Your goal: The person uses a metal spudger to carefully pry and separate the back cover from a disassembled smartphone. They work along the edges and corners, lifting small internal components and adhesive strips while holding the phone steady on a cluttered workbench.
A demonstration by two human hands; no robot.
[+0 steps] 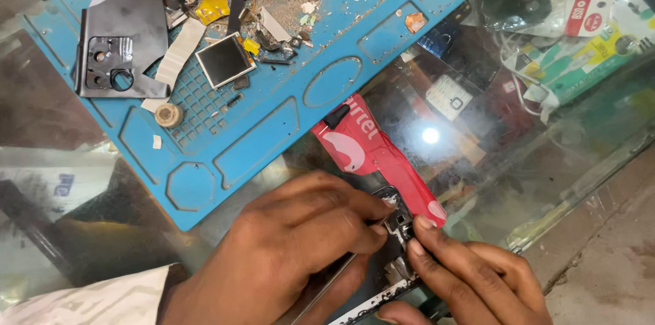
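A: Since both hands crowd the same spot, where's the part exactly?

B: Bottom centre, on the glass surface. Small metal component sits on a dark phone frame, right between the fingertips

A: Hand states?

B: Left hand curled, thumb and forefinger pinched down onto the component from the left. Right hand partly closed, forefinger tip pressing the component's right edge. Neither lifts it, both just touching

A: Axis of the frame?

B: Runs diagonal, lower left to upper right, mostly hidden under the left hand. Its upper end lies against a red packet

A: Which hand nearer?

B: Both in contact, left covers more of it

A: Anything else close?

B: Blue work mat up and left, well apart, with a small square screen and black bracket on it
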